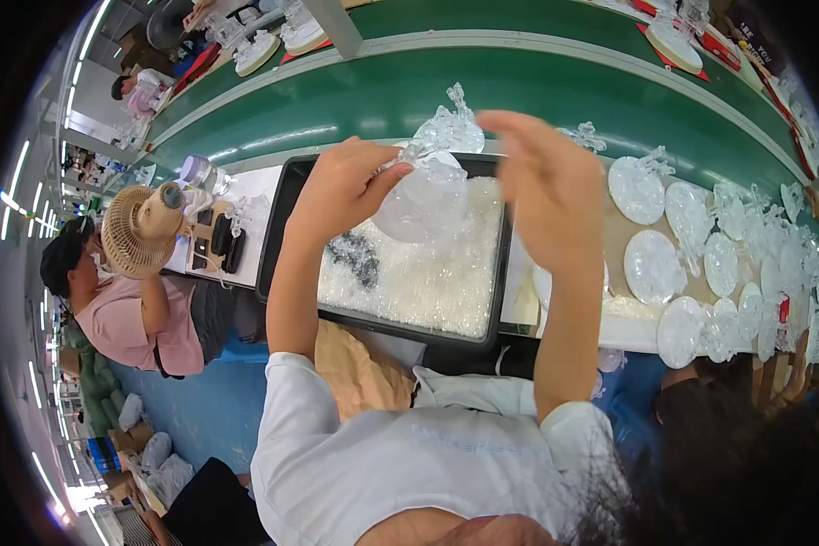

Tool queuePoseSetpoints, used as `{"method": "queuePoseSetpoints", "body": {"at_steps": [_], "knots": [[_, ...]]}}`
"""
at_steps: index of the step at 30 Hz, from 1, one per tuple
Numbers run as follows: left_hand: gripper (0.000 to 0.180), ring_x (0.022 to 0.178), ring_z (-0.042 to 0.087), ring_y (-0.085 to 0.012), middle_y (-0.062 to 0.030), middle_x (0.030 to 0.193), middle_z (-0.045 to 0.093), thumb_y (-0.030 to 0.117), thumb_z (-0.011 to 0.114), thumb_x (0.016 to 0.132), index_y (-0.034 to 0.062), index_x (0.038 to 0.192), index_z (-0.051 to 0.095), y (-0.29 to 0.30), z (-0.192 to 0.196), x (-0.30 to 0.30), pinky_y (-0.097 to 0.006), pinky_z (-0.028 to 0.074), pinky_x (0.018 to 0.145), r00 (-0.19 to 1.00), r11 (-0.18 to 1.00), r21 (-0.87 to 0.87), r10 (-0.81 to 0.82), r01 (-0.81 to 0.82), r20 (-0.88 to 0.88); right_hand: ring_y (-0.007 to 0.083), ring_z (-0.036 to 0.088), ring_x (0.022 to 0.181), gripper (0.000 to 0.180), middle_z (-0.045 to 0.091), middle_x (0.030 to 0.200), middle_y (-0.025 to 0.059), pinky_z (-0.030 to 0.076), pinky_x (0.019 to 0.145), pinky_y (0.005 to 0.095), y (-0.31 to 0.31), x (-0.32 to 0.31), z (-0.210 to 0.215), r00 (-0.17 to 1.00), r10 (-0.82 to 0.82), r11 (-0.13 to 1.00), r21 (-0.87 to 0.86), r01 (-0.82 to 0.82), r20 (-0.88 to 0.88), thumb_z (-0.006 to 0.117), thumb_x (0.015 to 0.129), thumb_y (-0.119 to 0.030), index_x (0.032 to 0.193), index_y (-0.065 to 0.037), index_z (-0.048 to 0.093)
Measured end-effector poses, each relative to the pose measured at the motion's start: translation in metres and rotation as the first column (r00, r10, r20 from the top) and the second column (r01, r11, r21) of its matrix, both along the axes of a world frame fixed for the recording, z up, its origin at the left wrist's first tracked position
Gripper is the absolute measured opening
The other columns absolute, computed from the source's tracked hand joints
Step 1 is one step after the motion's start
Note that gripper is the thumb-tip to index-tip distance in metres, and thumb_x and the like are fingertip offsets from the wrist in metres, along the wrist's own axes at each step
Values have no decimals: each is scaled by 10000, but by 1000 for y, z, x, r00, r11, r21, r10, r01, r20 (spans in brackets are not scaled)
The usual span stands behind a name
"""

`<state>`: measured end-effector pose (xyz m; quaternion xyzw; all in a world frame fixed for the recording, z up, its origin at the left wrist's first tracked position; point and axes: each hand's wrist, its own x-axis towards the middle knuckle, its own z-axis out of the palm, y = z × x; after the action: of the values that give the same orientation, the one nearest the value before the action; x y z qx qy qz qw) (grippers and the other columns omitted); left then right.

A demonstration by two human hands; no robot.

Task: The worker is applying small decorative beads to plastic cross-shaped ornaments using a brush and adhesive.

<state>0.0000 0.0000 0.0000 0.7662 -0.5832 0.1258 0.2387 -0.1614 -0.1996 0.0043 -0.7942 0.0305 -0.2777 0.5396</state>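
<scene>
My left hand (348,187) is closed, thumb and fingers pinching the top of a clear ornament with a round disc base (423,207). The ornament hangs over a black tray (498,305) filled with whitish, glittering granules (419,291). Beside it, to the right, my right hand (552,191) is raised above the tray's right edge. Motion smears its fingers, and I cannot make out anything in them. Just beyond the tray, another clear ornament on a round base (455,129) sits by the green conveyor belt.
Many clear round ornaments (655,266) cover the bench on the right. A tan fan (139,232), a lidded clear jar (205,173) and black devices (227,244) are at the left, near a co-worker in pink (123,328). A green belt (555,86) runs behind.
</scene>
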Motion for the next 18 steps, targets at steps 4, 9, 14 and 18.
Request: {"method": "queuePoseSetpoints", "body": {"at_steps": [4,9,14,18], "knots": [[169,599,559,-282,-105,650,594,168,746,815,23,883,693,8,-19,-15,-376,452,576,986,985,-60,166,-164,30,182,551,602,540,655,948,252,423,482,252,28,-12,-44,747,-432,872,445,204,505,302,1010,-425,1142,34,553],[138,561,536,-264,-83,620,571,125,755,790,26,847,677,5,-25,-8,-358,414,518,978,984,-102,162,-149,132,167,498,514,514,630,827,234,413,438,236,67,-10,-84,817,-312,811,584,-36,485,295,1018,-456,1000,8,518],[190,518,482,-230,-50,582,504,83,779,718,14,842,653,2,-19,-15,-345,372,495,982,990,-131,64,-41,175,153,501,507,179,604,801,206,441,450,249,61,-5,-92,855,-324,879,464,113,406,600,914,-140,972,-34,468],[224,501,446,-214,-40,575,464,124,745,730,-26,873,659,5,-18,-17,-332,345,479,975,988,-157,28,7,220,230,653,730,331,635,932,169,548,624,295,53,-16,-93,960,-57,970,245,-12,274,753,665,13,956,-58,614]]}}
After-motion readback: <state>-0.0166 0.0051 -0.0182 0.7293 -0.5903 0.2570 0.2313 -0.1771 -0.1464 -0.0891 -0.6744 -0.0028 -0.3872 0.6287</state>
